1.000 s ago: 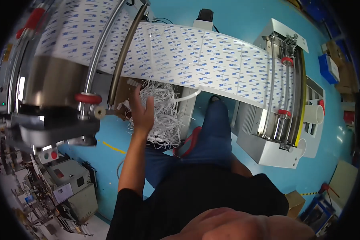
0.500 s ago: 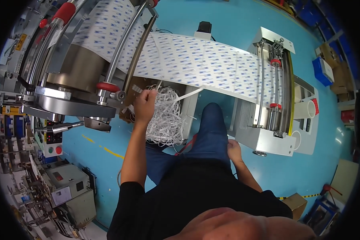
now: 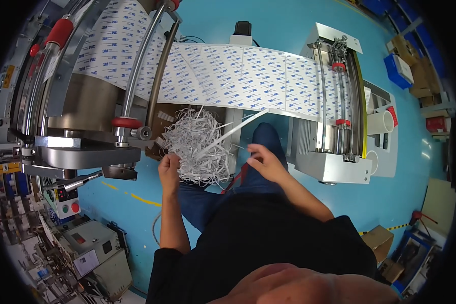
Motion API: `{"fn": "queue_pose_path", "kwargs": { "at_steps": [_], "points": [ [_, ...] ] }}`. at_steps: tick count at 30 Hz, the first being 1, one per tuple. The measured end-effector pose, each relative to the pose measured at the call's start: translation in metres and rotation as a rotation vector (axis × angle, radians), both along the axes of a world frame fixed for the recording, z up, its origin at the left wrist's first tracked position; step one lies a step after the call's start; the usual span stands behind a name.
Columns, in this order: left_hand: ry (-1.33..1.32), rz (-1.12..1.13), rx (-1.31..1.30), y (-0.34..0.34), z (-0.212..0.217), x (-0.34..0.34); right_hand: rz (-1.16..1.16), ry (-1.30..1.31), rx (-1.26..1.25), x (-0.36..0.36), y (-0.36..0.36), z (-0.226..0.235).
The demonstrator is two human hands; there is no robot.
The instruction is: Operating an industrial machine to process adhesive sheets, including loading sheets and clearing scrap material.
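A wide white web with a repeating blue print [image 3: 238, 76] stretches between the machine rollers on the left and a smaller roller unit [image 3: 334, 167] on the right. Below it sits a tangled heap of thin white paper strips [image 3: 197, 147] in a cardboard box [image 3: 159, 124]. One longer white strip [image 3: 248, 120] slants from the web's near edge down into the heap. At the heap's left edge is my left hand [image 3: 169, 169], its fingers closed; what they hold, if anything, is hidden. My right hand [image 3: 266, 163] hovers above my knee, right of the heap, thumb and fingers apart.
Metal rollers with red collars [image 3: 126, 122] and a heavy steel bracket [image 3: 81, 154] stand close on the left. A control box with red and green buttons [image 3: 68, 207] is below them. White tubes [image 3: 380, 123] lie right of the roller unit. A yellow line [image 3: 144, 200] marks the blue floor.
My left hand has drawn back from the web's edge toward me, down to the heap's left side. My right hand has risen from beside my thigh and moved left toward the heap.
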State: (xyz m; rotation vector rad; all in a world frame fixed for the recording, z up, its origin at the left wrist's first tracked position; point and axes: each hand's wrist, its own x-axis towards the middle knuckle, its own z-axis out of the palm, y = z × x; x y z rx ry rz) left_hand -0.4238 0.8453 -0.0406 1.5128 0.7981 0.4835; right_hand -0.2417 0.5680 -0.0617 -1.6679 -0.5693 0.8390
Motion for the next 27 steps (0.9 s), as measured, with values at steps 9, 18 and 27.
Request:
{"fn": "queue_pose_path", "kwargs": {
  "at_steps": [9, 18, 27],
  "points": [
    [-0.065, 0.059, 0.076, 0.008, 0.004, -0.009, 0.183, 0.16, 0.071, -0.003, 0.056, 0.018],
    [-0.098, 0.091, 0.08, 0.0, 0.005, -0.006, 0.132, 0.342, 0.064, -0.017, 0.048, -0.012],
    [-0.073, 0.079, 0.148, -0.003, 0.012, -0.006, 0.145, 0.338, 0.079, -0.023, 0.057, -0.012]
  ]
}}
